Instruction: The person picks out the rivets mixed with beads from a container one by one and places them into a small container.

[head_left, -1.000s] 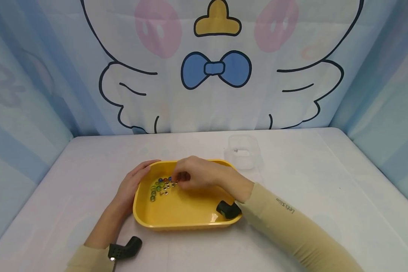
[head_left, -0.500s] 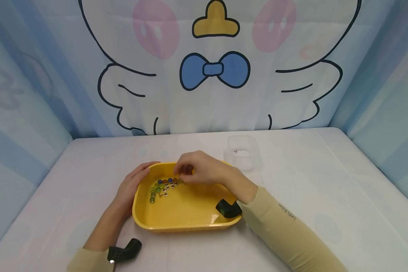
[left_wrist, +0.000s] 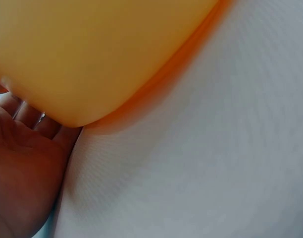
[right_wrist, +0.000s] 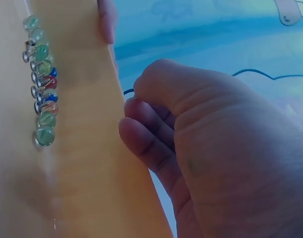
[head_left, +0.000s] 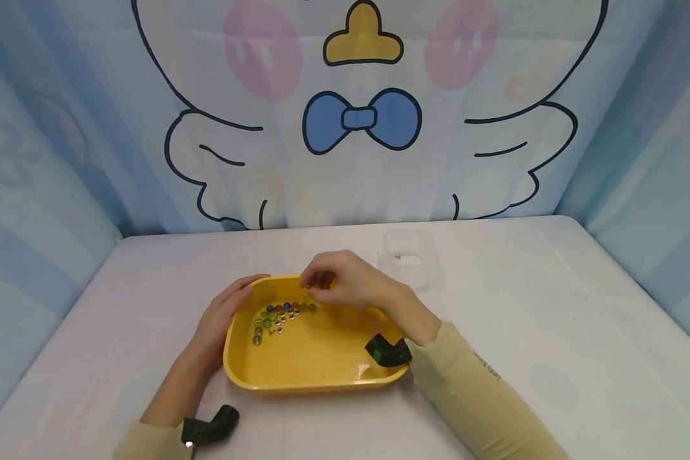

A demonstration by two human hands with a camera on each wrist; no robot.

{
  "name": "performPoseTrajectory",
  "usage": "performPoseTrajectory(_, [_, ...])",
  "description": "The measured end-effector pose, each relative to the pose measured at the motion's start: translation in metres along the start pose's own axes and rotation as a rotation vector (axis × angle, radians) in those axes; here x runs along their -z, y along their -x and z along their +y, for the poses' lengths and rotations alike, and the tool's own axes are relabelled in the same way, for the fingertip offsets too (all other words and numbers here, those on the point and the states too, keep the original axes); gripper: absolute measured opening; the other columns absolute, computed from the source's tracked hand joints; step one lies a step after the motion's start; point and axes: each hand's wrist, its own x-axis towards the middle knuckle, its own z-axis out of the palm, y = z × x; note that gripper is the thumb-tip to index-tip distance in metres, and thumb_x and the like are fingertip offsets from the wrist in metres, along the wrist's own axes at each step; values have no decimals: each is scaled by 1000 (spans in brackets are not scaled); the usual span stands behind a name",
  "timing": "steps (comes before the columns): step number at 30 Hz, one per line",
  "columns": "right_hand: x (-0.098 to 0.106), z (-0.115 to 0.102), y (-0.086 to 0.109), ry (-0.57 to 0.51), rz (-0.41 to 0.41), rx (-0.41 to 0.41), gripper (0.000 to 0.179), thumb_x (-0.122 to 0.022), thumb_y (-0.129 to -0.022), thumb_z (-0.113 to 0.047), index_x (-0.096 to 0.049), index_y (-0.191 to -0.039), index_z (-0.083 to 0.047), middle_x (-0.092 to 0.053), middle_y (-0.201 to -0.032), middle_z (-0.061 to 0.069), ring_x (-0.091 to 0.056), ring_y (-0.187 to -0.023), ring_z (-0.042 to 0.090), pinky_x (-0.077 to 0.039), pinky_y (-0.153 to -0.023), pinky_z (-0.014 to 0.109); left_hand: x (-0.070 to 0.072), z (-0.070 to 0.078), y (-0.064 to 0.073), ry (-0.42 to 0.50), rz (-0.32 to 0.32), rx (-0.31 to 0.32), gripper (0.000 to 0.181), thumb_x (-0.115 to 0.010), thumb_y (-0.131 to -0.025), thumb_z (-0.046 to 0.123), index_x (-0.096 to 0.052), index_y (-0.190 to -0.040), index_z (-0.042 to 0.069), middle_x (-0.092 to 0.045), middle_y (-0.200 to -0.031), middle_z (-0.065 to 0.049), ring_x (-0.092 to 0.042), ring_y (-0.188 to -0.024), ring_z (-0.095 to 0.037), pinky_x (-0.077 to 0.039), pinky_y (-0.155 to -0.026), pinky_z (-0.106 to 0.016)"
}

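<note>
In the head view, several glass marbles in green, blue and red lie in the yellow tray, along its left and back. Small shiny silver pieces sit among them. My left hand holds the tray's left side, fingers along the rim and palm outside the wall. Over the back rim my right hand has thumb and fingers together, pinching a small shiny piece mostly hidden by the fingertips. The right wrist view shows that hand raised beside the tray wall, right of the marble row.
Behind the tray, a clear plastic box stands on the white-covered table with a tiny silver piece inside it. Black wrist cameras are worn on both arms. A printed cloth backdrop rises along the table's back edge.
My right hand has lifted up and back from the marbles toward the tray's back rim, uncovering green marbles at the row's right end. The left hand stays on the tray.
</note>
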Motion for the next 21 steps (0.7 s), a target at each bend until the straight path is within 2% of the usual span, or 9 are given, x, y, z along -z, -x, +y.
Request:
performPoseTrajectory(7, [3, 0, 2, -18, 35, 14, 13, -71, -91, 1, -72, -103, 0, -70, -100, 6, -61, -82, 7, -56, -77, 23, 0, 1, 1, -7, 0, 8, 49, -34, -110, 37, -43, -151, 13, -46, -151, -6, -43, -134, -22, -39, -101, -13])
performPoseTrajectory(15, [8, 0, 5, -38, 89, -29, 14, -69, -91, 1, -72, -104, -1, -69, -97, 1, -60, -81, 10, -56, -76, 25, 0, 1, 2, -5, -2, 5, 49, -34, -110, 38, -43, -151, 12, -46, -151, -6, -43, -134, -21, -39, -101, -14])
performPoseTrajectory(21, [19, 1, 10, -47, 138, -42, 14, -68, -91, 3, -72, -104, -1, -70, -99, 9, -62, -80, 13, -57, -77, 27, -2, 1, 2, 8, -1, 2, 49, -33, -110, 37, -43, -151, 11, -46, -151, -6, -43, -134, -21, -39, -102, -14])
